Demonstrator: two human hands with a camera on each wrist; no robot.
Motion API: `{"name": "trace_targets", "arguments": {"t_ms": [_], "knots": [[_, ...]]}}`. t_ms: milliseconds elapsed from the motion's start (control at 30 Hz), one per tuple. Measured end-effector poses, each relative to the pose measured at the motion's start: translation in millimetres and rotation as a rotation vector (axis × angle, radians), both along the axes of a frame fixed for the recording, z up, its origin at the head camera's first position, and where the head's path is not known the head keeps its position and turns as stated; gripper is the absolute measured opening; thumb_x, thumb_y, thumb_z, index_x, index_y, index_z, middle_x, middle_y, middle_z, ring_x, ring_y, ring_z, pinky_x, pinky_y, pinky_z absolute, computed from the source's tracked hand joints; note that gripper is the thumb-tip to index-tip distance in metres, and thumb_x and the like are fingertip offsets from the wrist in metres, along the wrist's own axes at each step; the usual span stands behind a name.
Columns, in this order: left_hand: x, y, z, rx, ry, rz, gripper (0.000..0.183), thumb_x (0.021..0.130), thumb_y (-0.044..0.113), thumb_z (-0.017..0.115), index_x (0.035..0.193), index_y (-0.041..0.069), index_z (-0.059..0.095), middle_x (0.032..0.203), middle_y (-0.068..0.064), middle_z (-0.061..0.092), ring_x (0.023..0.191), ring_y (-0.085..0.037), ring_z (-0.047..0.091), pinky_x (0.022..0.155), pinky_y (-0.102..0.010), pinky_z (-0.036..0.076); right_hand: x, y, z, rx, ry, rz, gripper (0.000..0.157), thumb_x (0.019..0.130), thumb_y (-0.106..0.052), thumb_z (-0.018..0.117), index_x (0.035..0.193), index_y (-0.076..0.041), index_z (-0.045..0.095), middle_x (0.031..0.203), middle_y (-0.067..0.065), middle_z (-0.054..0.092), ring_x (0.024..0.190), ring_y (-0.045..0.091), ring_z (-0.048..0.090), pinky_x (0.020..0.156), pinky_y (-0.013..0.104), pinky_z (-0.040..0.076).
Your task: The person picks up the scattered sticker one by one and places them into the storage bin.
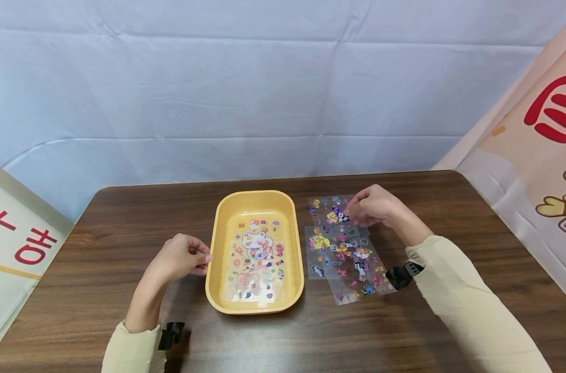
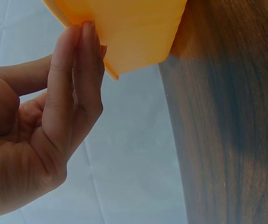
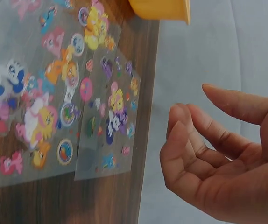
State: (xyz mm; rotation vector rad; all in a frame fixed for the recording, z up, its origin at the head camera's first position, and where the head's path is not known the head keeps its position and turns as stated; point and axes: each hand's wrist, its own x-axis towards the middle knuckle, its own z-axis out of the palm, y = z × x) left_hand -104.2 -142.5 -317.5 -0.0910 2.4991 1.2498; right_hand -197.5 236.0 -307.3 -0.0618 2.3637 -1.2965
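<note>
A yellow rectangular tray [image 1: 296, 248] stands on the table, with clear sticker sheets [image 1: 259, 254] showing cartoon bears lying inside it. At its left side, my left hand [image 1: 182, 256] pinches the rim between thumb and fingers; in the left wrist view the fingertips [image 2: 85, 28] meet the tray wall [image 2: 134, 37]. To the tray's right lie several overlapping transparent sheets of pony stickers [image 1: 343, 259]. Over the farthest sheet [image 3: 120, 105] is my right hand [image 1: 373, 206]. Its thumb and fingers are bent and apart, holding nothing, in the right wrist view.
The dark wooden table [image 1: 264, 344] has its far edge just beyond the tray and sheets. A pale cloth [image 1: 245, 98] hangs behind it. Printed banners stand at the left [image 1: 12, 259] and the right [image 1: 535, 171].
</note>
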Motion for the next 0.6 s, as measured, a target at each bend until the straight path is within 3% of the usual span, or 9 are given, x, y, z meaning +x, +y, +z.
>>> {"name": "trace_targets", "arguments": {"t_ms": [200,600], "knots": [[0.5,-0.1,-0.1,0.001,-0.005,0.001,0.010,0.087,-0.003,0.057,0.090,-0.011,0.061,0.074,-0.012,0.061,0.061,-0.017,0.063,0.063,-0.034,0.057,-1.8,7.5,-4.8,-0.002,-0.001,-0.017,0.021,0.084,-0.008,0.061,0.095,0.010,0.060,0.084,0.017,0.064,0.067,0.020,0.060,0.064,0.035,0.056],[0.5,-0.6,-0.1,-0.002,0.000,-0.008,0.010,0.087,-0.003,0.057,0.090,-0.012,0.061,0.075,-0.012,0.060,0.062,-0.018,0.064,0.063,-0.035,0.057,-7.3,17.1,-19.2,0.048,-0.043,-0.068,0.028,0.086,-0.004,0.058,0.106,0.015,0.056,0.095,0.020,0.062,0.071,0.021,0.060,0.064,0.032,0.055]]}}
